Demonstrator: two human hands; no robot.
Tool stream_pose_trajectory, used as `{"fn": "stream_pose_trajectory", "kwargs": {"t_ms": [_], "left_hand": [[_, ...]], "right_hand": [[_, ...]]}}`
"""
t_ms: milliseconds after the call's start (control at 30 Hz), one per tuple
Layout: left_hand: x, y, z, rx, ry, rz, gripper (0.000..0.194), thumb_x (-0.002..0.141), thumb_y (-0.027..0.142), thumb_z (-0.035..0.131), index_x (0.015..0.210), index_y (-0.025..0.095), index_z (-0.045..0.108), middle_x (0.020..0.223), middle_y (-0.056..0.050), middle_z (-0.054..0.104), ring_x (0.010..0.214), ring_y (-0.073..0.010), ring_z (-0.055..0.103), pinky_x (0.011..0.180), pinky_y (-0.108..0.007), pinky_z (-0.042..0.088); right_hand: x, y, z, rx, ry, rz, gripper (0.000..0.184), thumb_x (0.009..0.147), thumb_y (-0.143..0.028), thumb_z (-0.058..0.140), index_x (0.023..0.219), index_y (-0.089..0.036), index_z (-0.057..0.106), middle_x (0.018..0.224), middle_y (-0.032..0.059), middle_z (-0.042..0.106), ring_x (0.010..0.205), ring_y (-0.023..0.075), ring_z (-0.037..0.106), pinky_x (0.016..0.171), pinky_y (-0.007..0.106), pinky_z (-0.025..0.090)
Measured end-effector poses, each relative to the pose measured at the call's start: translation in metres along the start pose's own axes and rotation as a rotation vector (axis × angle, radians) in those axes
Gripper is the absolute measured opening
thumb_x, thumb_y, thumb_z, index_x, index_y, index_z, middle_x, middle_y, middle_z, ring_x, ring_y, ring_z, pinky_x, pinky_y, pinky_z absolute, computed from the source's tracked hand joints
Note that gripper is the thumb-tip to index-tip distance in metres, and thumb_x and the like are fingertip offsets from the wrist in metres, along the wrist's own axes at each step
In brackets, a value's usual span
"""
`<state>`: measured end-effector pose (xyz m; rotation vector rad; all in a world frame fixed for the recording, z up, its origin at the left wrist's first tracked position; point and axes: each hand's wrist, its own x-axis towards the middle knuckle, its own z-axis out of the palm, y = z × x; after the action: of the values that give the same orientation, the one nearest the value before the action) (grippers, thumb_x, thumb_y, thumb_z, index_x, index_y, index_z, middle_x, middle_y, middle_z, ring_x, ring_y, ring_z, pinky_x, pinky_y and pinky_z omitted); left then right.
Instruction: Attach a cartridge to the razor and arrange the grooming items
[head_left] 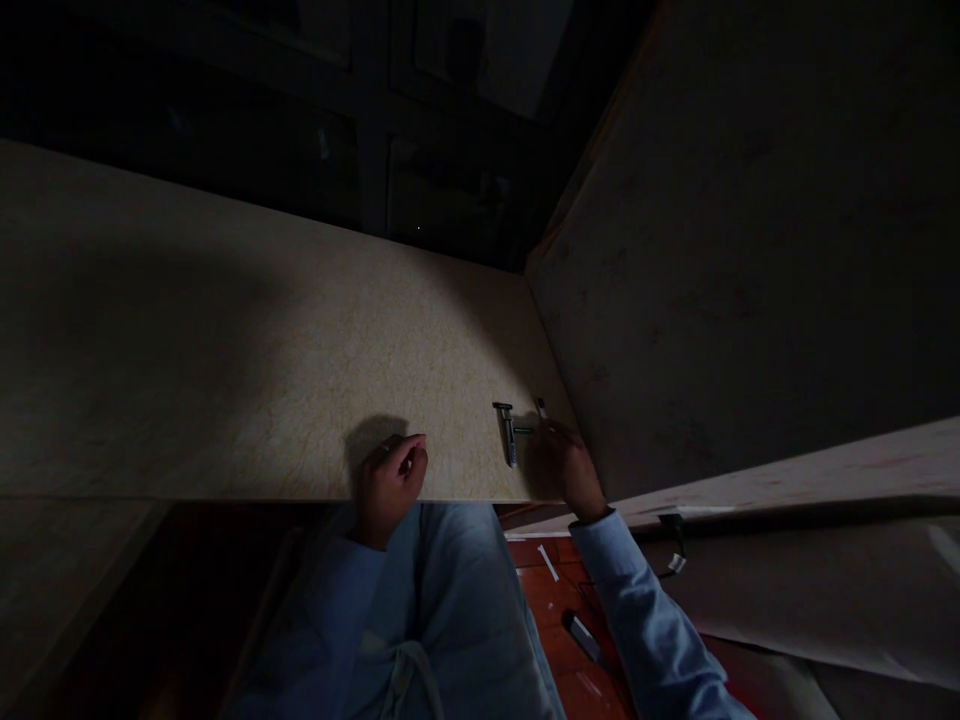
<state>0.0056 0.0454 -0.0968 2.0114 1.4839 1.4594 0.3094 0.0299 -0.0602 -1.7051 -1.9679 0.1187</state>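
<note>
My left hand rests at the front edge of the pale stone ledge, its fingers curled in and the thumb close to the index finger. Nothing shows between those fingers. Over the right end of the ledge, my right hand is closed, its fingertips in deep shadow. A short, thin stick-like piece with a light part sticks out beyond its fingers; whether they grip it is hard to see. Just left of that hand lies a dark T-shaped object resembling a razor. A thin green piece spans from it toward my right hand.
The marbled ledge runs under a dark window and meets a patterned wall at right. Below, a dark elongated object and a white strip lie on the reddish floor. A cable plug hangs nearby.
</note>
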Motion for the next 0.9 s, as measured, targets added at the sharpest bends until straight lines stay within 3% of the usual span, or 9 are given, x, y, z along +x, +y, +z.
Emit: {"fn": "stream_pose_trajectory", "kwargs": {"t_ms": [233,433,700,900], "left_hand": [[0.001,0.002,-0.001,-0.015,0.004,0.017,0.020,0.093,0.024,0.055,0.093,0.019,0.075,0.077,-0.005,0.075,0.063,-0.0151,0.068,0.062,-0.025,0.052],[-0.001,0.000,0.000,-0.014,-0.003,0.001,0.021,0.094,0.024,0.054,0.095,0.019,0.074,0.080,-0.005,0.076,0.064,-0.0145,0.068,0.065,-0.025,0.053],[0.000,0.000,0.000,-0.033,0.001,-0.004,0.021,0.094,0.025,0.055,0.093,0.018,0.074,0.078,-0.004,0.075,0.064,-0.0135,0.068,0.063,-0.024,0.052],[0.004,0.003,0.000,-0.034,-0.065,-0.065,0.021,0.094,0.024,0.053,0.097,0.018,0.074,0.081,-0.004,0.075,0.065,-0.0136,0.067,0.066,-0.025,0.053]], "right_hand": [[0.009,0.003,0.008,0.008,0.016,0.178,0.026,0.087,-0.018,0.053,0.096,-0.018,0.077,0.096,0.0137,0.075,0.089,0.0278,0.069,0.082,0.039,0.054],[0.018,0.002,0.023,0.046,0.007,0.259,0.031,0.080,-0.011,0.056,0.101,-0.017,0.078,0.102,0.0139,0.077,0.090,0.0273,0.074,0.077,0.035,0.055],[0.018,-0.019,0.028,0.105,-0.006,0.234,0.029,0.082,-0.012,0.055,0.097,-0.015,0.079,0.099,0.0112,0.078,0.092,0.0266,0.072,0.082,0.035,0.055],[0.018,-0.041,0.044,0.154,0.009,0.191,0.028,0.081,-0.011,0.056,0.096,-0.017,0.079,0.099,0.0116,0.076,0.092,0.0244,0.069,0.086,0.035,0.054]]}}
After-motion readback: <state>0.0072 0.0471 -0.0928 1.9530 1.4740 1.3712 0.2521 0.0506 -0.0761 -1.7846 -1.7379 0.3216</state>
